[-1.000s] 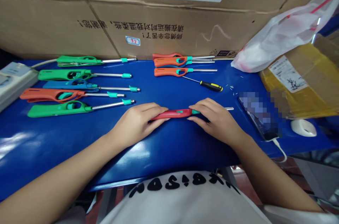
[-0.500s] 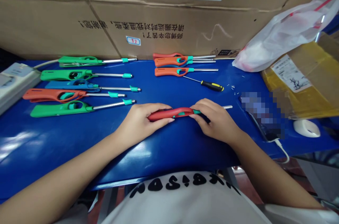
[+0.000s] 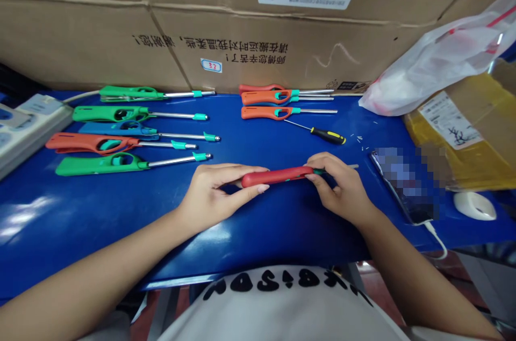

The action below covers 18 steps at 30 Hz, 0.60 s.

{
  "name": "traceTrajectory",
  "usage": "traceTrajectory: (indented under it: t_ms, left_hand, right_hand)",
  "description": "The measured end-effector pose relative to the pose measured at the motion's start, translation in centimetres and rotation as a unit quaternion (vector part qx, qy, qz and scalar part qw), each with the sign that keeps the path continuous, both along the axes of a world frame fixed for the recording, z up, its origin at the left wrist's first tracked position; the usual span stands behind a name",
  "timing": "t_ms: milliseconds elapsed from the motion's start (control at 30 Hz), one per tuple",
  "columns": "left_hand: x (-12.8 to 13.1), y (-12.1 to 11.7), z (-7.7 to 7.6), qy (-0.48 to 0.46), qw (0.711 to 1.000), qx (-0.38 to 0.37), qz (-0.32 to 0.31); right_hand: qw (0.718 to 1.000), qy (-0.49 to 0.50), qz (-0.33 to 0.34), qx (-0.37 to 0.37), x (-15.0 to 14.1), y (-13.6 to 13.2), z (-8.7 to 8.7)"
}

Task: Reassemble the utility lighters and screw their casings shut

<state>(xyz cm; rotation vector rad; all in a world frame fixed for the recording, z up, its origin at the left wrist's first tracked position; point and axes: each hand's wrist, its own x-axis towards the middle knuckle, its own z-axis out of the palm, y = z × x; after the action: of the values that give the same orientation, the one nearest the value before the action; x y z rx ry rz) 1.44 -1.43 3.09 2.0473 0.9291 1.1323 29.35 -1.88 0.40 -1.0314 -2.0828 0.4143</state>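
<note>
Between my two hands, above the blue table (image 3: 226,247), is a red long-nosed gas lighter (image 3: 276,175). My left hand (image 3: 220,190) is closed around the rounded end of its handle, thumb on the near side. At the other end, my right hand (image 3: 338,182) pinches the lighter where the handle meets the green collar. The metal tube's tip sticks out to the right beyond my fingers. A green lighter (image 3: 102,164) lies left of my left hand, and a black-and-yellow screwdriver (image 3: 328,135) lies beyond my right hand.
More lighters lie in a column at left, including a blue one (image 3: 119,129). Several orange ones (image 3: 262,111) lie at the back. A large cardboard box (image 3: 100,40) closes off the rear. Right are a phone (image 3: 399,185), a white mouse (image 3: 474,205) and a plastic bag (image 3: 419,64).
The lighter has rolled in my hands, so more of its plain red handle edge faces up and less of the trigger opening shows. The camera view has shifted slightly.
</note>
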Motion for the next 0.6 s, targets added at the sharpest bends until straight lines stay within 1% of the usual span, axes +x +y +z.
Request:
traceTrajectory:
  t_ms: [100, 200, 300, 400, 467, 533, 600]
  left_hand:
    - [0.4, -0.5, 0.1, -0.004, 1.0, -0.012, 0.021]
    - [0.7, -0.9, 0.1, -0.023, 0.998, -0.043, 0.038]
    - [0.7, -1.1, 0.1, -0.048, 0.997, -0.051, 0.029]
    - [0.6, -1.3, 0.2, -0.045, 0.999, 0.009, 0.009]
    - [0.4, -1.3, 0.3, -0.032, 0.998, 0.053, 0.007]
    - [0.3, -1.4, 0.4, -0.027, 0.997, 0.076, 0.014]
    - [0.2, -1.5, 0.5, -0.026, 0.996, 0.088, 0.021]
  right_hand:
    - [1.0, -0.005, -0.008, -0.029, -0.2, -0.1, 0.0]
    - [0.999, -0.027, -0.028, -0.038, -0.4, -0.4, 0.0]
    - [0.997, -0.051, -0.049, -0.03, -0.5, -0.4, 0.0]
    - [0.997, -0.042, -0.07, 0.001, -0.7, -0.2, -0.1]
    - [0.996, -0.033, -0.076, 0.023, -0.8, -0.1, -0.2]
    - [0.995, -0.039, -0.083, 0.046, -0.9, -0.1, -0.1]
    - [0.992, -0.054, -0.091, 0.072, -1.1, -0.4, 0.5]
